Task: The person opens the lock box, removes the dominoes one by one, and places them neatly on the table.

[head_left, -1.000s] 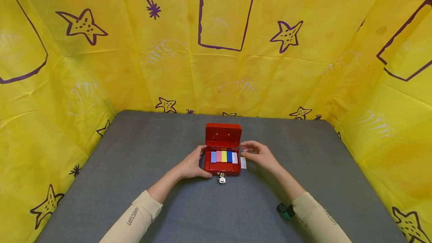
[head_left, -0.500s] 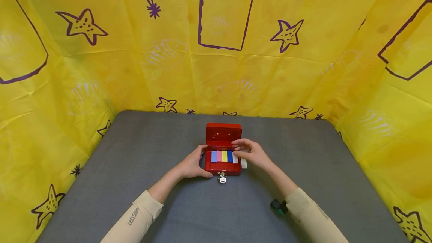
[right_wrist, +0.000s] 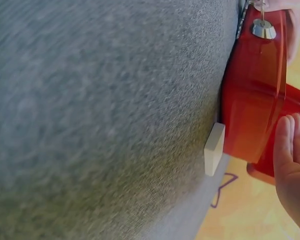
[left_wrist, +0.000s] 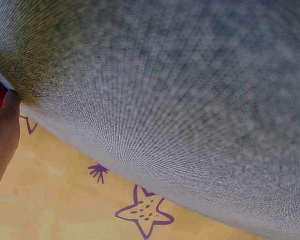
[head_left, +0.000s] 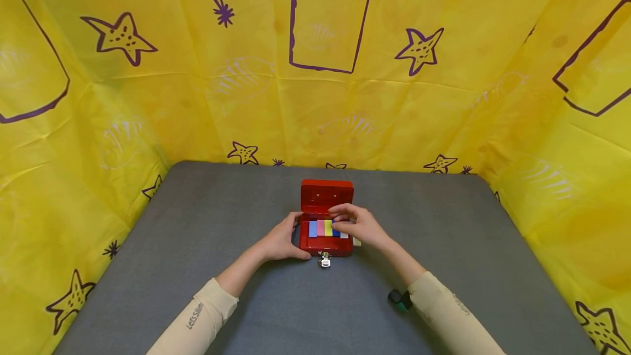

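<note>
A small red cash box [head_left: 315,246] stands on the grey table with its lid [head_left: 322,193] raised. Side by side across it lie a light blue block [head_left: 313,229], a pink block [head_left: 321,228], a yellow block [head_left: 328,228], a dark blue one and a white one, the last two partly covered. My left hand [head_left: 281,241] grips the box's left end, thumb at the front corner, fingers towards the back. Over the right half of the box is my right hand [head_left: 363,227], its fingertips right at the dark blue block; its fingers look fairly straight in the right wrist view.
Another white block [right_wrist: 214,149] lies on the table against the box's right side. A key with a ring [head_left: 324,261] sticks out of the lock at the box's front. Yellow cloth [head_left: 207,119] with starfish drawings walls the grey table [head_left: 236,196] at the back and sides.
My right hand has moved left, from beside the box's right edge, past the white block, to the dark blue one. My left hand and the box have stayed put.
</note>
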Available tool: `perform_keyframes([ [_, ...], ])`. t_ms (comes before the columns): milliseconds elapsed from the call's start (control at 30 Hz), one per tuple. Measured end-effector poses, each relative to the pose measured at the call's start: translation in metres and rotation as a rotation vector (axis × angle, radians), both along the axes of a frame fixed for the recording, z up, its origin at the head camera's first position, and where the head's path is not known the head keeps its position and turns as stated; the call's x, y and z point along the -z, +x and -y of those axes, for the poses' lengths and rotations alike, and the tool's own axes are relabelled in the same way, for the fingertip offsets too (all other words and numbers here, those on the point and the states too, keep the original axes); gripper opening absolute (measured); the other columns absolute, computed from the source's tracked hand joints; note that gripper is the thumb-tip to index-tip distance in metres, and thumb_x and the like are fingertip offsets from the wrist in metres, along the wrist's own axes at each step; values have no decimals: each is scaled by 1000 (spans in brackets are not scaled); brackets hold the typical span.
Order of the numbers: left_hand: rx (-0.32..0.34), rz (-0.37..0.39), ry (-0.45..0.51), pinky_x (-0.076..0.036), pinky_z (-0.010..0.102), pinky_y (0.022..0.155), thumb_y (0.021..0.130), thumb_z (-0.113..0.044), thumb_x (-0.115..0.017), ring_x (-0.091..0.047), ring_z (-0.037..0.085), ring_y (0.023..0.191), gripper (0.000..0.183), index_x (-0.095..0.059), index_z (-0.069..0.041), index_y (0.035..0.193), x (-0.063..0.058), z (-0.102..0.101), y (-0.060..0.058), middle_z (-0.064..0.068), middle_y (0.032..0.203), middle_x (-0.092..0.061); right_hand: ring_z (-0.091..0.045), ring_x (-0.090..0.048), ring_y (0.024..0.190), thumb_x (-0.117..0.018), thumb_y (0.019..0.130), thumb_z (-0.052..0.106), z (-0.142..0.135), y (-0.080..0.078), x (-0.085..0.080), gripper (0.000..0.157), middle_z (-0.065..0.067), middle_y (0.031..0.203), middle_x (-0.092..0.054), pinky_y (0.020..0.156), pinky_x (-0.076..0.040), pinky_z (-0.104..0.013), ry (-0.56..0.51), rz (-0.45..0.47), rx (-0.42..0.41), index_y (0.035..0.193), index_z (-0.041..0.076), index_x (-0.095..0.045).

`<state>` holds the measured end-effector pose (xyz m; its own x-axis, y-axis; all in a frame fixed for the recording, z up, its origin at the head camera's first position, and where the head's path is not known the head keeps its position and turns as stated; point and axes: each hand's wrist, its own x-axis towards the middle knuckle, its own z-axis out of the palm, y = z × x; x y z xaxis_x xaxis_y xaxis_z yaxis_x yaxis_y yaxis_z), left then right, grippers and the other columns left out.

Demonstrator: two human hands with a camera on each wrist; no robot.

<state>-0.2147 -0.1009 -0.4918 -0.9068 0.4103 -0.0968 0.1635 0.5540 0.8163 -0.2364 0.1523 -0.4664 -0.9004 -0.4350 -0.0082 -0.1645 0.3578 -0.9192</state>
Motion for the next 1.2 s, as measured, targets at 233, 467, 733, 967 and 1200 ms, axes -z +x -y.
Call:
perform_keyframes([
  [233,-1,6,-1,-40,50,104,67,-22,-90,-44,36,129,100,-29,-6,145,1,0,0,16,144,-42,-21,-61,102,-71,89,18,10,-1,1,35,-6,116,-66,89,-53,-36,75,-59,-30,123,10,-64],
  [467,4,7,3,-40,49,105,68,-23,-89,-44,37,130,100,-29,-5,145,1,0,-1,17,145,-41,-23,-61,102,-72,88,17,16,-2,3,35,-9,116,-66,90,-53,-38,128,-98,-67,122,12,-65],
  [733,7,14,2,-40,50,105,68,-23,-89,-44,38,130,100,-29,-5,145,1,1,-1,18,145,-41,-24,-62,105,-71,87,11,23,-5,10,36,-9,117,-66,92,-52,-42,177,-193,-128,122,8,-64],
  [967,9,4,-5,-39,48,105,68,-24,-90,-45,39,129,100,-29,-4,145,2,1,-2,19,144,-41,-27,-61,101,-71,87,7,29,-4,13,33,-12,114,-67,92,-51,-43,233,-350,-203,118,2,-64],
  [1200,12,-11,-13,-39,47,106,67,-24,-90,-46,38,129,100,-29,-2,145,2,1,-3,20,145,-41,-23,-61,103,-72,86,11,35,-4,12,33,-7,115,-69,97,-48,-41,348,-449,-244,118,3,-67],
])
